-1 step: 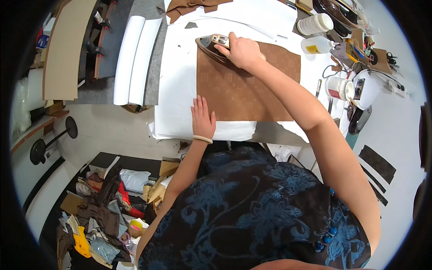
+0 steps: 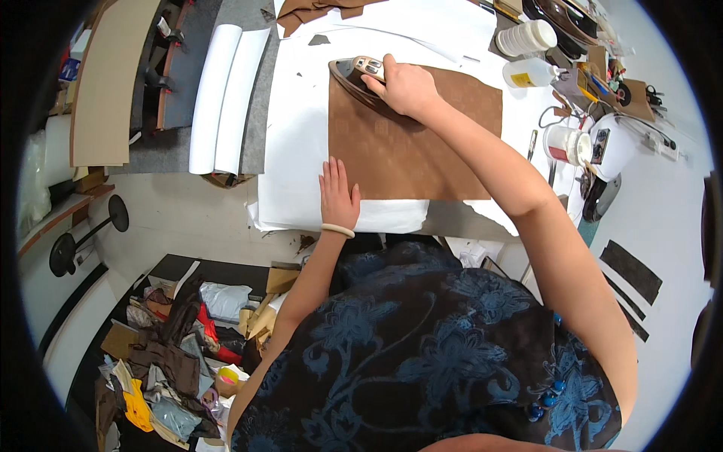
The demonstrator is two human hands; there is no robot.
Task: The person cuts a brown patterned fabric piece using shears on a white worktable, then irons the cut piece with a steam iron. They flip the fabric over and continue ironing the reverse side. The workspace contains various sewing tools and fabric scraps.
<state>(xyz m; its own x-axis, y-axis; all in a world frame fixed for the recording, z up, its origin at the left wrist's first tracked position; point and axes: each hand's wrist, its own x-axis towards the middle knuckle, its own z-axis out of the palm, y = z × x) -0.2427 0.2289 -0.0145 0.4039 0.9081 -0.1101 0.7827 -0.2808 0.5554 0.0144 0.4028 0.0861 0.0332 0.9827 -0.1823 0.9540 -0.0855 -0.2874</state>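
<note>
A brown rectangular sheet [image 2: 422,143] lies flat on white paper [image 2: 297,151] that covers the worktable. My right hand [image 2: 407,87] is shut on the handle of a clothes iron [image 2: 352,74], which rests on the sheet's far left corner. My left hand [image 2: 337,194] lies flat with fingers spread at the sheet's near left corner, partly on the brown sheet and partly on the white paper. A pale band circles that wrist.
Two white rolls [image 2: 226,98] lie left of the table. At the right stand a stack of white lids [image 2: 527,36], a plastic bottle [image 2: 531,73], a white cup [image 2: 566,143] and a white appliance [image 2: 614,147]. Fabric scraps [image 2: 166,361] pile on the floor, near a black stool [image 2: 83,241].
</note>
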